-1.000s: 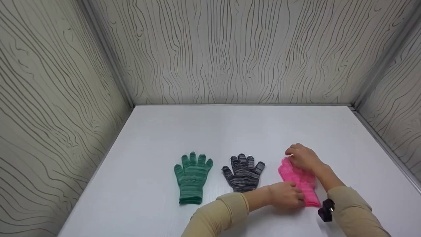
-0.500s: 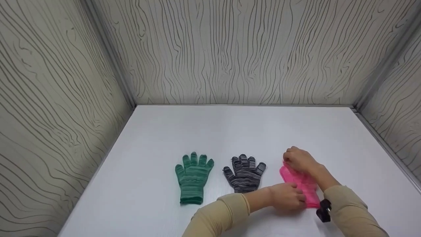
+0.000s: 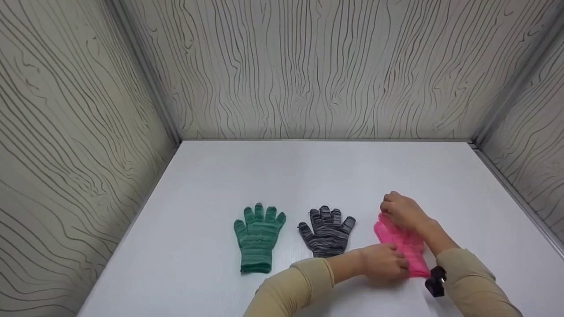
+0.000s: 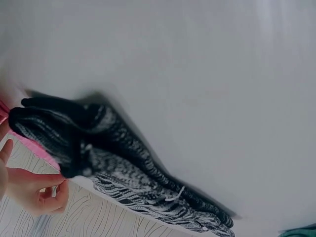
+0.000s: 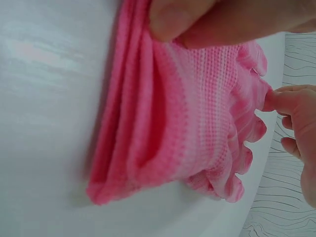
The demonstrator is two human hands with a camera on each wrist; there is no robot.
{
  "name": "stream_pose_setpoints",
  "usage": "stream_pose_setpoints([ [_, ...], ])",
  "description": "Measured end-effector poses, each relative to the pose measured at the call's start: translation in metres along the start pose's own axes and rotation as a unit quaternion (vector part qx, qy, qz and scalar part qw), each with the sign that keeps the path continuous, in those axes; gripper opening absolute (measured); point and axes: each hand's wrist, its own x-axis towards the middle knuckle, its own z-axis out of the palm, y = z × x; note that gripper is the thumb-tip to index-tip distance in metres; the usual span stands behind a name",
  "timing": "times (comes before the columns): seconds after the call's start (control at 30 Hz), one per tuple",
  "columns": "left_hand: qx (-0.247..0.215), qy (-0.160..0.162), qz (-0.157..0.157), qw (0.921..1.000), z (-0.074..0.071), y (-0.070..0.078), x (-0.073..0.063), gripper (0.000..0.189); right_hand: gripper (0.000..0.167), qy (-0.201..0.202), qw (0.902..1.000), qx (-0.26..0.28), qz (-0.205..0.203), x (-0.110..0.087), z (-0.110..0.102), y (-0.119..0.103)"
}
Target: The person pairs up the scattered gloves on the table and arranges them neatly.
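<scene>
A pink knitted glove (image 3: 403,246) lies on the right of the white table, its cuff towards the near edge. My right hand (image 3: 403,211) pinches it at the finger end; the right wrist view shows thumb and forefinger on one glove finger. Nearer the cuff, my left hand (image 3: 383,262) pinches the glove's edge, thumb against the fabric (image 5: 170,19). Several folded layers show at the cuff (image 5: 128,148) in the right wrist view. Just left of it lies a black-and-grey knitted glove (image 3: 327,233), its cuff hidden behind my left forearm.
A green striped glove (image 3: 257,240) lies flat further left, fingers spread away from me. A small black device (image 3: 435,281) sits at my right sleeve. Wood-patterned panels (image 3: 308,70) enclose the white table (image 3: 198,185) at the back and sides.
My right hand has shifted slightly at the finger end of the pink glove, dipping nearer and then back. My left hand stays at the cuff; the other gloves lie still.
</scene>
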Motion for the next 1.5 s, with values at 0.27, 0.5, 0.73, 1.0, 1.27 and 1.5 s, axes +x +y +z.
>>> stream_pose_setpoints([
  [0.27,-0.007,-0.003,0.002,1.0,-0.001,-0.001,-0.001,0.032,0.009,0.008,0.9997,-0.004,-0.025,0.002,0.007,0.001],
  [0.5,-0.002,-0.002,0.0,1.0,0.001,-0.001,0.0,0.032,0.004,-0.055,0.9975,0.023,0.039,0.002,0.003,-0.001],
  [0.73,-0.017,-0.021,-0.002,0.9996,0.001,-0.001,0.002,0.034,0.006,-0.079,0.9948,0.024,0.06,0.005,-0.001,-0.002],
  [1.0,-0.001,-0.008,0.0,1.0,0.0,-0.001,0.001,0.032,0.009,-0.089,0.9944,-0.023,0.052,0.007,-0.002,-0.002],
  [1.27,0.013,0.005,-0.002,0.9999,0.001,0.0,0.0,0.033,0.017,-0.066,0.9978,-0.007,0.011,0.003,0.001,0.002],
  [1.5,0.01,0.01,-0.002,0.9999,0.002,0.0,0.0,0.031,0.015,-0.071,0.9969,0.009,0.033,0.003,0.0,0.004],
])
